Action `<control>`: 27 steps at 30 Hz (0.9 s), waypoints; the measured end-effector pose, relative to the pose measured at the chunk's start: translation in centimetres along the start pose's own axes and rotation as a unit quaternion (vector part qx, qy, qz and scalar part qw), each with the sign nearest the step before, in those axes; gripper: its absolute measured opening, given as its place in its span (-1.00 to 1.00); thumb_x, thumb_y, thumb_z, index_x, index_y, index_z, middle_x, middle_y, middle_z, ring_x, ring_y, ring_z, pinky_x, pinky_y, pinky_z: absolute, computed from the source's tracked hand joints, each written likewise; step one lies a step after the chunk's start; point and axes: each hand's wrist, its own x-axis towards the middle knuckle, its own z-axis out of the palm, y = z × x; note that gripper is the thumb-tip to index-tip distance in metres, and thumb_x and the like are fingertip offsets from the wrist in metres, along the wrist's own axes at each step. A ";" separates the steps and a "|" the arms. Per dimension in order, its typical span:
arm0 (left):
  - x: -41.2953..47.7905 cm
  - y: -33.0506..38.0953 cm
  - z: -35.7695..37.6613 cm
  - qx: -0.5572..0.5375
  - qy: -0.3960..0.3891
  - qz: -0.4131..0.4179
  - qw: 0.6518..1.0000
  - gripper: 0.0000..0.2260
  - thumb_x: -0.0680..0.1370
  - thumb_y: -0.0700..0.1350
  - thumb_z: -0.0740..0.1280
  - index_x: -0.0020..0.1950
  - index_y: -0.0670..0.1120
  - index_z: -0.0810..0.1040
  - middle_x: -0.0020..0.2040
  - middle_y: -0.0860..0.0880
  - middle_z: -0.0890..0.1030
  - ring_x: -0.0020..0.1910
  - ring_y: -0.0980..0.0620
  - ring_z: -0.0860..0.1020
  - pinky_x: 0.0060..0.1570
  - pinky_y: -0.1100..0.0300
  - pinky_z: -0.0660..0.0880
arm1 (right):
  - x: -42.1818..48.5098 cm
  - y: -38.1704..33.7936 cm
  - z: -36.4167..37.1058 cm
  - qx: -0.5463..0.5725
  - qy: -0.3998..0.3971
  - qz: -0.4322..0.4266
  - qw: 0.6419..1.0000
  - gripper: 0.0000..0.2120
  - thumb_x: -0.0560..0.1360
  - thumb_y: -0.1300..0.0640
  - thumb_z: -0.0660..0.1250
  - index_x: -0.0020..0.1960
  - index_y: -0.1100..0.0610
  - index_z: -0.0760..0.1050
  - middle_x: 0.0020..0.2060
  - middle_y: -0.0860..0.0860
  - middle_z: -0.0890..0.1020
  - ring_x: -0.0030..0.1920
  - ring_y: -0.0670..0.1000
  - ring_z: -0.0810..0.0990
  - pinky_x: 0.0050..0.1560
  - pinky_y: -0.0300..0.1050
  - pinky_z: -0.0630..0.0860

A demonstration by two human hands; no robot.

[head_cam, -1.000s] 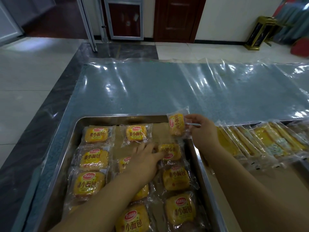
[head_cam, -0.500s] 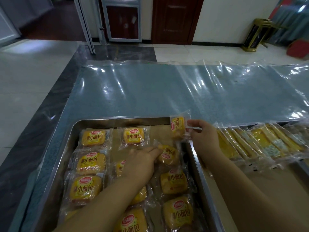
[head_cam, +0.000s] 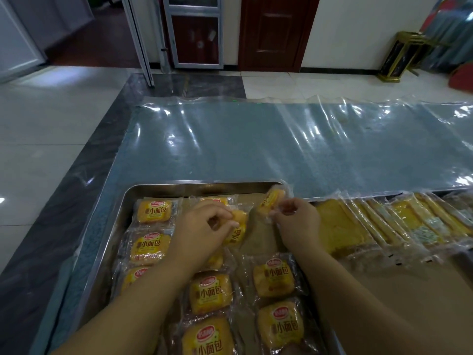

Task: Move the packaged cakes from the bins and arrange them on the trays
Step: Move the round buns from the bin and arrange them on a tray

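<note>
A steel tray (head_cam: 120, 208) in front of me holds several yellow packaged cakes in rows, such as one at its far left (head_cam: 153, 210). My left hand (head_cam: 202, 231) grips a packaged cake (head_cam: 238, 230) lifted and tilted over the tray's middle column. My right hand (head_cam: 297, 219) pinches the wrapper edge of another packaged cake (head_cam: 271, 199), held upright above the tray's far right corner. Bare brown paper (head_cam: 261, 239) lining the tray shows between my hands.
A second tray to the right holds a row of overlapping flat packaged cakes (head_cam: 399, 224). The table beyond is covered in clear plastic sheet (head_cam: 281, 142). Past the table's far edge are tiled floor, a dark door (head_cam: 273, 32) and a gold stand (head_cam: 401, 55).
My left hand has picked up the cake it was touching in the tray and tilted it. My right hand has lowered its cake slightly toward the tray's far right corner.
</note>
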 end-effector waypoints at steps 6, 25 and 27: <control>0.4 -0.1 -1.4 -0.093 0.019 -0.080 0.992 -0.70 0.42 -0.12 0.45 0.02 0.24 0.52 0.03 0.21 0.46 -0.08 0.29 0.52 -0.13 0.42 0.53 | -0.3 0.9 1.7 -0.077 -0.139 0.067 0.985 -0.76 0.50 0.15 0.32 0.17 0.05 0.53 -0.01 0.01 0.63 -0.11 -0.01 0.57 -0.20 -0.16 0.56; -0.7 1.5 0.6 -0.119 -0.129 -0.102 0.979 -0.79 0.47 0.03 0.38 0.02 0.32 0.47 -0.13 0.28 0.58 -0.13 0.35 0.54 -0.29 0.52 0.43 | -3.4 -2.1 -2.8 0.023 -0.163 -0.020 0.986 -0.94 0.54 0.12 0.28 -0.12 0.06 0.48 -0.26 0.00 0.63 -0.31 -0.10 0.65 -0.34 -0.23 0.60; -0.8 1.3 0.9 -0.106 -0.119 -0.110 0.981 -0.95 0.47 0.04 0.37 -0.08 0.17 0.57 -0.21 0.17 0.62 -0.22 0.32 0.55 -0.34 0.51 0.41 | -3.4 -1.5 -2.8 0.013 -0.149 0.000 0.989 -0.93 0.55 0.10 0.27 -0.10 0.07 0.46 -0.25 0.00 0.63 -0.30 -0.08 0.65 -0.33 -0.21 0.61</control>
